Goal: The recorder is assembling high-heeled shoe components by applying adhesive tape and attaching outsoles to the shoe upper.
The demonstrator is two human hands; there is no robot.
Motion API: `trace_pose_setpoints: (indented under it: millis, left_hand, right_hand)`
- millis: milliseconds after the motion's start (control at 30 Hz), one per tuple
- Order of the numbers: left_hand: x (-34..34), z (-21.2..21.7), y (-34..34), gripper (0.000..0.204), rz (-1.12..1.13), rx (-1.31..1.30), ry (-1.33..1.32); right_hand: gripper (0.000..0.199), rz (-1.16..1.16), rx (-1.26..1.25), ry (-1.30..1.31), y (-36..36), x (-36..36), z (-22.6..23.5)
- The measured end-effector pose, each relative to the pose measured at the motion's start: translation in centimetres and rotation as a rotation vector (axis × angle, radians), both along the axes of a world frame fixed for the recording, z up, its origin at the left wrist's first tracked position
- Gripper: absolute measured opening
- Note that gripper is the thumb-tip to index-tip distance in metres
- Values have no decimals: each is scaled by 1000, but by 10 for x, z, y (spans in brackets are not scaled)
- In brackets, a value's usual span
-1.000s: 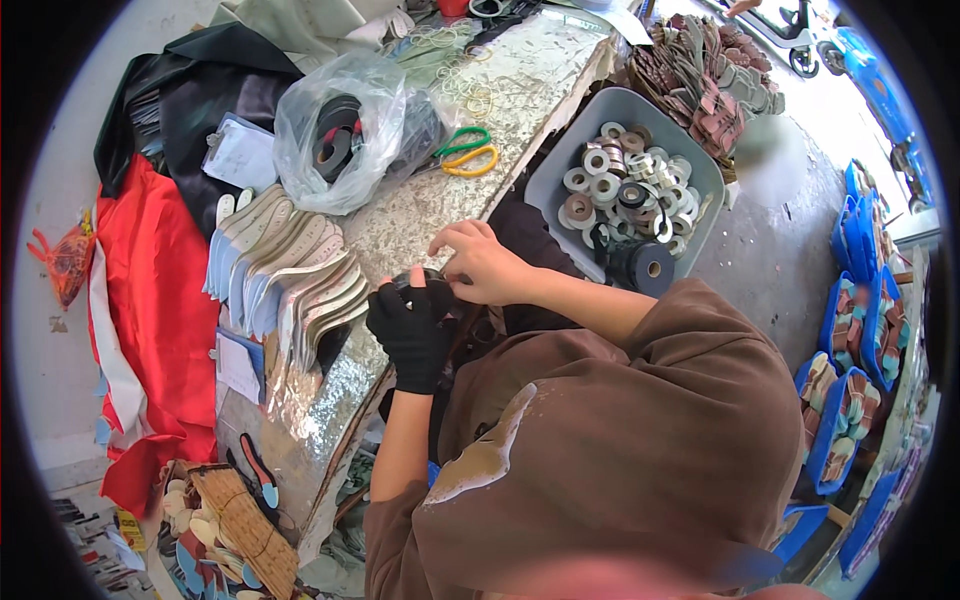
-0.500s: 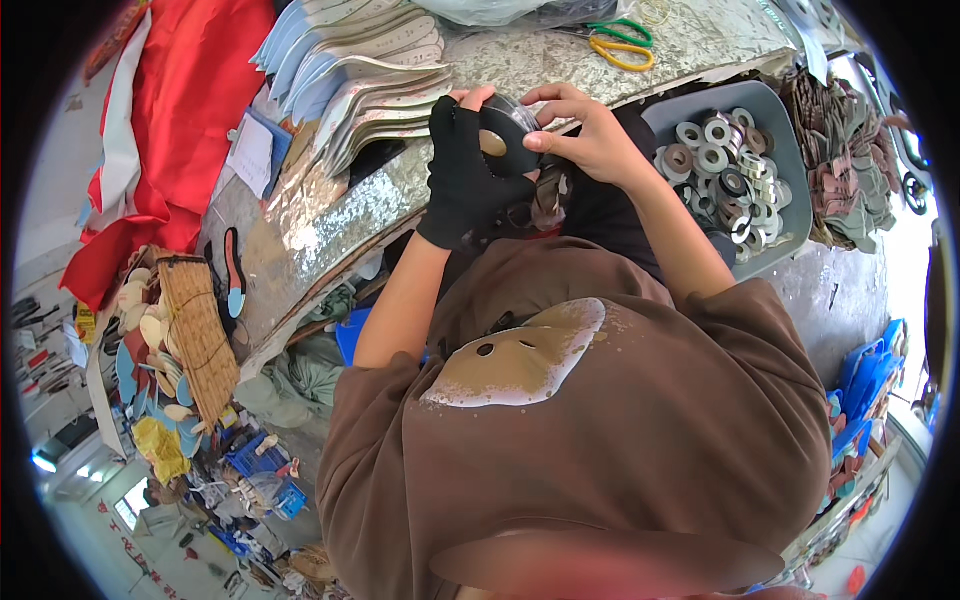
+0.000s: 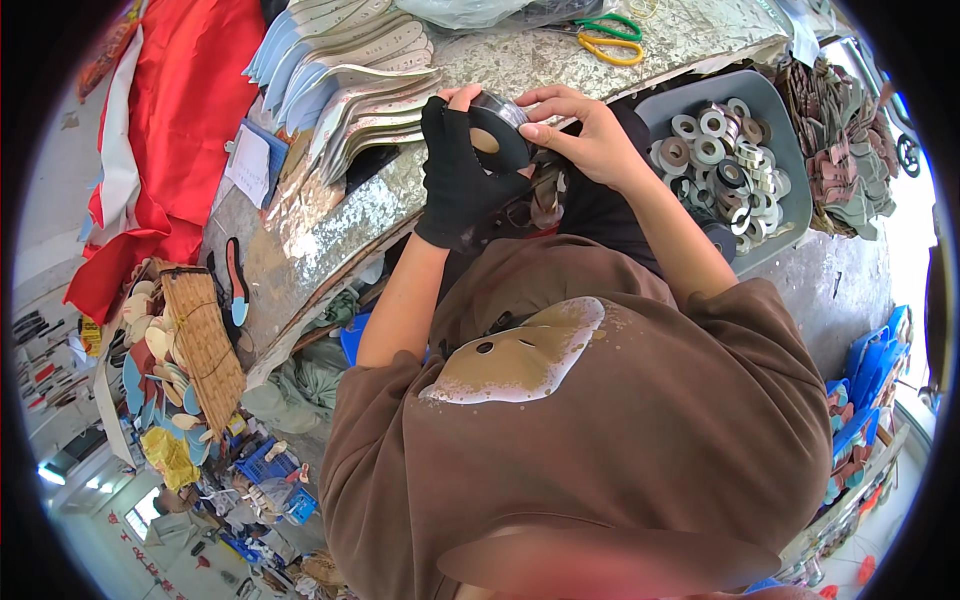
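Observation:
A roll of black tape [image 3: 513, 150] with a pale core is held up in front of my chest, over the near edge of the worktable. My left hand [image 3: 452, 178], in a black glove that leaves the fingertips bare, is closed round the roll's left side. From the right, my bare right hand [image 3: 597, 143] pinches at the roll's outer edge with thumb and fingers. Whether a loose tape end lies between those fingers is too small to tell. Just beyond my left hand lie stacked pale sole-shaped pieces [image 3: 365, 115].
A grey bin [image 3: 800, 190] of tape rolls stands to the right, beside bundled brown and grey pieces [image 3: 845, 165]. Scissors [image 3: 610, 52] with green and yellow handles lie on the metal-topped table [image 3: 490, 50]. Red material [image 3: 185, 110] hangs at the left, near a clipboard [image 3: 250, 165].
The whole view has shifted slightly. Both hands keep nearly the same grip on the tape roll, with the right fingers still at its edge.

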State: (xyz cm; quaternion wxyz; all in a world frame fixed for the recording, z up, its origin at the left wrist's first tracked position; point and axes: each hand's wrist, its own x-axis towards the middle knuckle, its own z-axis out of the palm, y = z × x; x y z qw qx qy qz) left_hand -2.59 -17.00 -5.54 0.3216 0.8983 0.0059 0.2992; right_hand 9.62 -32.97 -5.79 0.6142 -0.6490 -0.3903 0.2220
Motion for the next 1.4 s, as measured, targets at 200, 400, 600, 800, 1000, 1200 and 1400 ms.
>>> trace_pose_setpoints:
  millis: [200, 400, 600, 800, 1000, 1200, 1400]
  left_hand:
    - [-2, -5, 4, 101, 16, 41, 44]
    - [-9, 0, 7, 97, 63, 119, 95]
    - [-15, -2, 7, 97, 152, 228, 146]
    - [-17, 2, 6, 99, 180, 251, 166]
    - [-17, -1, 3, 98, 218, 333, 176]
    - [-18, -2, -3, 93, 243, 444, 189]
    - [-17, -4, -7, 90, 270, 541, 195]
  right_hand:
    - [19, -28, -74, -437, -1, 12, 1]
    - [16, 2, -107, -641, 3, 13, 3]
    - [13, -56, -163, -703, 7, 10, 1]
    - [10, -94, -105, -745, 7, 9, 5]
    - [8, -86, -192, -770, 8, 3, 5]
    - [6, -95, -221, -819, 10, -5, -5]
    - [4, -154, -183, -820, 14, -10, -11]
